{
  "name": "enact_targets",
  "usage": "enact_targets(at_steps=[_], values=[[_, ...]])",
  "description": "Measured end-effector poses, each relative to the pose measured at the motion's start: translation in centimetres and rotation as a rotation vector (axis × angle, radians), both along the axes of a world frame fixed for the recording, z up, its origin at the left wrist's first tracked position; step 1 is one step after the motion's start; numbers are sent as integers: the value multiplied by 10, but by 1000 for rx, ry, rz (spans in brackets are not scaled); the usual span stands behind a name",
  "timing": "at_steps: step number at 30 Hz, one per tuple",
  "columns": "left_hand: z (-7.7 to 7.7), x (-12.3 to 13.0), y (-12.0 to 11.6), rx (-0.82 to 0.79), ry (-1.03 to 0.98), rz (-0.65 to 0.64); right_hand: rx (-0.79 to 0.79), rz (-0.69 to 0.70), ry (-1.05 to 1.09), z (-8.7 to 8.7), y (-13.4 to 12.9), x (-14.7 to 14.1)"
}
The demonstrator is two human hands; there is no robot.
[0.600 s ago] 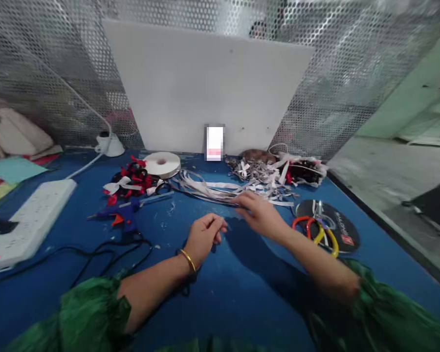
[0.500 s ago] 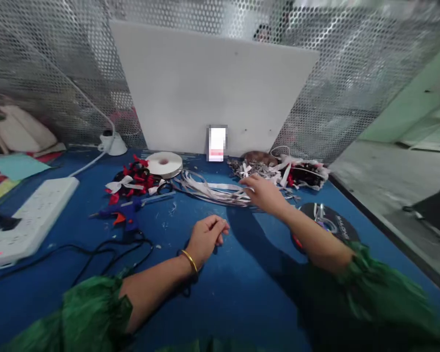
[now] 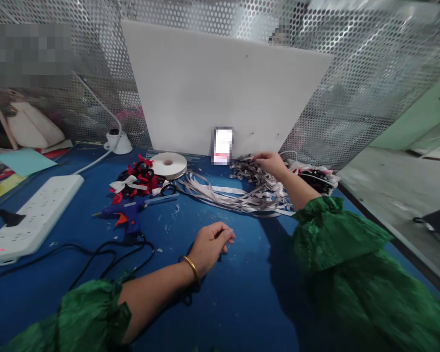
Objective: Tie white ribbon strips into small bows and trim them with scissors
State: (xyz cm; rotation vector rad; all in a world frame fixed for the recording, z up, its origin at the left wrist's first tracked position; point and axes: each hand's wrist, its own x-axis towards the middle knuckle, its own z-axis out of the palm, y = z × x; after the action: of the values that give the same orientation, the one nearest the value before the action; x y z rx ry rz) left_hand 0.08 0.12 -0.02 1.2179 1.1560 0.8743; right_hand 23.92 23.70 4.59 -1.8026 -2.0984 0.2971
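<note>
My left hand [image 3: 211, 247] rests on the blue tabletop, its fingers curled and the thumb against them. Whatever it may hold is hidden. Farther back, my right hand [image 3: 273, 164] reaches to a pile of small grey ribbon bows [image 3: 254, 172], fingertips pressed together at its top edge. What is between those fingers is too small to tell. Long pale and grey ribbon strips [image 3: 223, 198] lie loose in front of the pile, on the near side of my right hand. A blue glue gun [image 3: 132, 215] with an orange trigger lies left of my left hand.
Red, black and white bows [image 3: 141, 178] are heaped beside a white ribbon roll [image 3: 168, 165]. A white power strip [image 3: 40, 210] and black cable [image 3: 110, 252] occupy the left. A phone [image 3: 223, 145] leans on a white board [image 3: 220, 83]. Dark bundled pieces [image 3: 317, 179] lie far right.
My right hand has moved back and slightly right, from above the ribbon strips to the grey bow pile. My left hand stays curled on the table. The view has shifted slightly.
</note>
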Motion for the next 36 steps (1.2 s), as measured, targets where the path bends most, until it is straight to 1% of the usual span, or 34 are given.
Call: enact_targets(at_steps=[2,4,6,8,10,12,16,18,21,24,28,31,33,36], values=[[0,0,0,3,8,-7,-40,14,-43,8,-1,11],[-1,0,0,10,21,-15,-127,61,-106,11,-4,18],[-1,0,0,15,38,-19,-213,113,-178,9,-7,20],[-1,0,0,21,47,-21,-244,139,-246,3,-8,18],[-1,0,0,26,49,-22,-214,135,-298,-5,-7,14],[0,1,0,25,47,-25,-151,110,-330,-9,-3,11],[0,0,0,14,37,-33,-31,28,-365,-5,3,14],[-1,0,0,14,39,-35,-29,22,-384,-1,3,18],[-3,0,-1,21,51,-37,-67,60,-419,0,-3,19],[-4,1,-1,26,60,-38,-31,63,-432,-1,-13,14],[-4,0,-1,38,65,-48,52,45,-394,6,-38,4],[-5,-1,-1,48,62,-54,61,90,-354,16,-73,-7],[-7,-1,-1,52,51,-60,71,175,-272,21,-105,-17],[-8,0,-1,59,49,-62,57,380,-166,23,-160,-35]])
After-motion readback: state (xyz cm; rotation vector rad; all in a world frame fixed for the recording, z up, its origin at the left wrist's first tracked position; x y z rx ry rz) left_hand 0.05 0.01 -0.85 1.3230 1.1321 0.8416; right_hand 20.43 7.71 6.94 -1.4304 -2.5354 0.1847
